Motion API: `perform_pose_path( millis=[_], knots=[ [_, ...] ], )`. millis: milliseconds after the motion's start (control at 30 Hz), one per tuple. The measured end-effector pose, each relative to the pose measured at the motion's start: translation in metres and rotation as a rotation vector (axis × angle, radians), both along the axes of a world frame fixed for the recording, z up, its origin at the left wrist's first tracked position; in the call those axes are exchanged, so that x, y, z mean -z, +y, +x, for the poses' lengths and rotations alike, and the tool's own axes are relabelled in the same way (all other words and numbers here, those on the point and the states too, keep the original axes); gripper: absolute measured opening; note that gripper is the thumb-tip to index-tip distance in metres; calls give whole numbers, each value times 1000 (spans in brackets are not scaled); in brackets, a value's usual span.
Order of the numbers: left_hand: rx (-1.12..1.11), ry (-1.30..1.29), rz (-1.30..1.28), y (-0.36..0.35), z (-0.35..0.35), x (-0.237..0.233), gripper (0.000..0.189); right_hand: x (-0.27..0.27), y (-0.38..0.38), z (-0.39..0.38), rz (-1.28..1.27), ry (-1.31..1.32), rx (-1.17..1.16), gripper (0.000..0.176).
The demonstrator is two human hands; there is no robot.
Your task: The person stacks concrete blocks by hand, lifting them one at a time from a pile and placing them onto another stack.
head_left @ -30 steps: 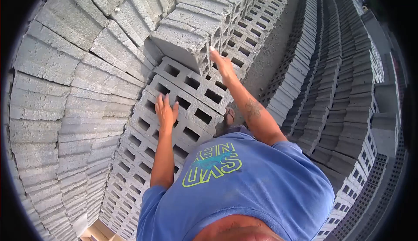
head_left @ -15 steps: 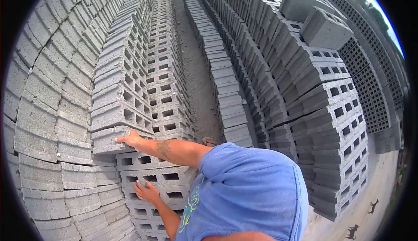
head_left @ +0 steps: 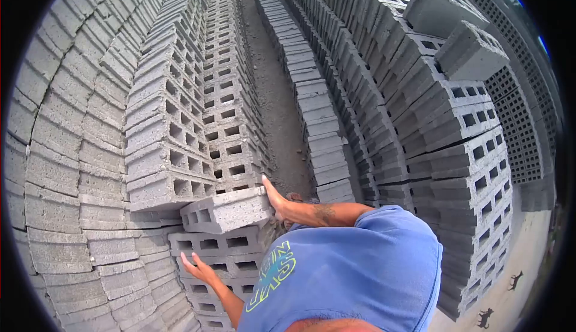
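Observation:
A grey concrete hollow block (head_left: pixel 231 210) lies turned crosswise on top of a stack of hollow blocks (head_left: pixel 223 243), its left end showing holes. My right hand (head_left: pixel 278 202) clasps the block's right end; one digit points up along the edge and the other fingers are partly hidden. Below and to the left, my left hand (head_left: pixel 199 268) is open at the front face of the stack, with fingers spread and nothing held. Just behind the turned block, the near end of a long block row (head_left: pixel 162 182) shows its holes.
A wall of solid-faced blocks (head_left: pixel 54 176) rises on the left. To the right run a dirt aisle (head_left: pixel 279 122), a low block row (head_left: pixel 321 134) and a tall block stack (head_left: pixel 438 128) with two loose blocks on top. Two dark animals (head_left: pixel 485 318) stand on the ground at lower right.
My right hand has moved right, from the end of the block row to the turned block's right end. That block now sits crosswise on the stack. My left hand stays near the stack's face.

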State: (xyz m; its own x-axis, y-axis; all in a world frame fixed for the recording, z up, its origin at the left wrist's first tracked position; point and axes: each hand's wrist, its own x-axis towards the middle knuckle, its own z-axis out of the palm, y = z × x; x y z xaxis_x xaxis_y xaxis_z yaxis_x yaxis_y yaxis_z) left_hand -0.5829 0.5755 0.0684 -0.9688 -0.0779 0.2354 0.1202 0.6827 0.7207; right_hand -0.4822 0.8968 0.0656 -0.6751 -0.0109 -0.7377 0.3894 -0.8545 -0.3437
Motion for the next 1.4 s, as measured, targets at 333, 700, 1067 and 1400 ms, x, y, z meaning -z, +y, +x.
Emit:
perform_pose_path(
  millis=[333, 700, 1067, 1400],
  knots=[
    [450, 89, -290, 84, -41, 42, 54, 92, 12, 52, -24, -169, 272, 66],
    [602, -429, -560, 121, -63, 23, 37, 128, 5, 50, -121, -156, 325, 68],
    [402, -527, -834, 69, -154, 27, 42, 195, -74, -39, -26, -235, 194, 90],
    [345, -94, -705, 53, -138, 65, 47, 111, -4, -37, 650, 30, -52, 72]
  ],
)
